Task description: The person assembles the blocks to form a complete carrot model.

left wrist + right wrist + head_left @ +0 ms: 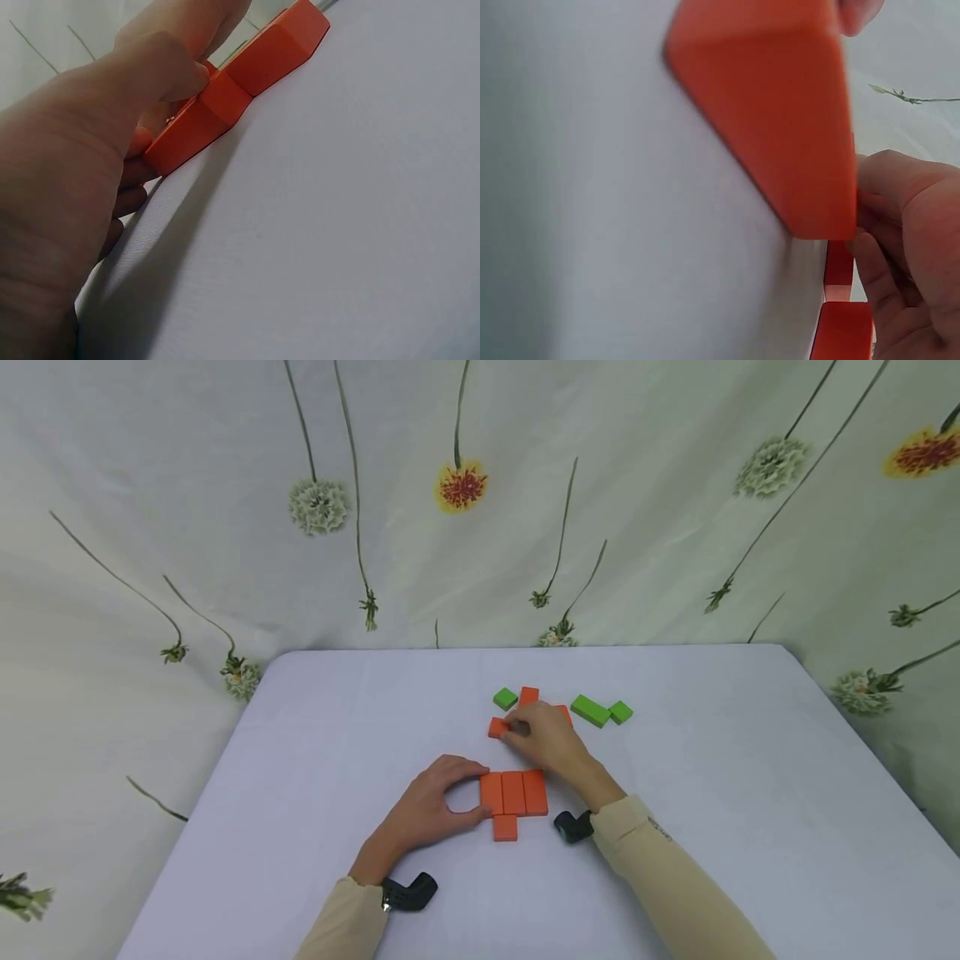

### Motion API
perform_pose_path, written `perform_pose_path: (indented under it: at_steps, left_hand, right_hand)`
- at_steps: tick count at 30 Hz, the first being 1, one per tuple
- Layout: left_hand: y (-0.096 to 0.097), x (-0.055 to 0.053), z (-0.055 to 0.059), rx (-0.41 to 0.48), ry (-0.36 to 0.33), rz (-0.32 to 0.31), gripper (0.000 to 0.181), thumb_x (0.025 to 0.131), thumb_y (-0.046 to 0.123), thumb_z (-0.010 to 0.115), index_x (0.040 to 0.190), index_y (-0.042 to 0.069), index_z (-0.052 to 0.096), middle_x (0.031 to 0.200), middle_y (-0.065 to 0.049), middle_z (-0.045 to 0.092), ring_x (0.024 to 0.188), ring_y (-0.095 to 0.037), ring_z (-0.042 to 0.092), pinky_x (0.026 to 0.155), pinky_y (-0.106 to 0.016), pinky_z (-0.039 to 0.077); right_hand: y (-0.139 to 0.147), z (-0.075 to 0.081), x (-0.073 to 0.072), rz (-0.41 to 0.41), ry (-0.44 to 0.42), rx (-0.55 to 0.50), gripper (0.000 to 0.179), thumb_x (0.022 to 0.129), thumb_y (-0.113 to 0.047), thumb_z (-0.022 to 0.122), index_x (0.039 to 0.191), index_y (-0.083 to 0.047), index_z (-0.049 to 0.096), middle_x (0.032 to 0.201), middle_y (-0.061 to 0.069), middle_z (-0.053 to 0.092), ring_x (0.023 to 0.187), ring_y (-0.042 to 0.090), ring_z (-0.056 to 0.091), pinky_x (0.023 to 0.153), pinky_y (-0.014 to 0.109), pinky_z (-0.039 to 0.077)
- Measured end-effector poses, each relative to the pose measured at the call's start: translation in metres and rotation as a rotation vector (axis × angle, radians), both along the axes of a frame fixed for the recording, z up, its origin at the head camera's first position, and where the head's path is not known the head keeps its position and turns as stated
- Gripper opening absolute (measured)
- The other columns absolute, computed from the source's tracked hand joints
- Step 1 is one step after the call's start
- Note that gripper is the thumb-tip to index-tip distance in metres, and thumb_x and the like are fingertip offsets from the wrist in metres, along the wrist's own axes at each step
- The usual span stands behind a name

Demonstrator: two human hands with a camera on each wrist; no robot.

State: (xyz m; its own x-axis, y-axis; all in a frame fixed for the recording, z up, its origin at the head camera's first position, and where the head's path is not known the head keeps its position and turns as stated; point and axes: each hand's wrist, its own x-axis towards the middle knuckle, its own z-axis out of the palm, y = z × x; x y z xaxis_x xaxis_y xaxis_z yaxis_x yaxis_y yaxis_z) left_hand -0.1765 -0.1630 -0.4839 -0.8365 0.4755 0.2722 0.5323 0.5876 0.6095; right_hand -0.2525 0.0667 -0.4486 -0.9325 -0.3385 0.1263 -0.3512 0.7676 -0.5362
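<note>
My left hand [429,803] holds the leftmost orange rectangular block [491,795] between thumb and index finger, at its near and far ends. Two more orange blocks [513,793] lie flush beside it in a row. A small orange square block [506,828] touches the row's near side. Beyond the row, my right hand [551,742] pinches another small orange block [497,727] low over the table. Behind that hand, one orange block [528,696] shows its upper part and another [564,713] peeks out on the right. The right wrist view has a large orange block face [780,135] up close.
Green blocks lie at the back of the white table [337,718]: a small one [506,698] on the left, a longer one [591,711] and another small one [621,712] on the right. A flower-print cloth [660,510] hangs behind the table. Both wrists carry black cameras [411,893].
</note>
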Motion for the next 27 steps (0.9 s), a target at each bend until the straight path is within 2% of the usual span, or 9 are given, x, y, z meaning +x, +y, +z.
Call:
perform_pose_path:
  at_steps: [11, 27]
  left_hand:
    - [-0.001, 0.000, -0.002, 0.011, 0.022, -0.002, 0.048, 0.083, 0.031, 0.087, 0.128, 0.022, 0.070, 0.126, 0.006, 0.067, 0.121, -0.013, 0.061, 0.103, -0.040, 0.055]
    - [0.001, 0.000, -0.001, -0.015, -0.014, 0.008, 0.049, 0.085, 0.034, 0.085, 0.130, 0.023, 0.069, 0.127, 0.007, 0.066, 0.122, -0.013, 0.060, 0.104, -0.040, 0.054]
  right_hand:
    - [0.011, 0.003, 0.014, -0.012, 0.037, -0.089, 0.021, 0.091, -0.020, 0.078, 0.111, -0.015, 0.081, 0.099, -0.002, 0.077, 0.094, 0.016, 0.068, 0.085, 0.034, 0.059]
    - [0.032, 0.011, 0.046, 0.089, 0.134, -0.156, 0.022, 0.088, -0.016, 0.080, 0.110, -0.014, 0.081, 0.098, -0.004, 0.077, 0.085, 0.012, 0.066, 0.075, 0.027, 0.058]
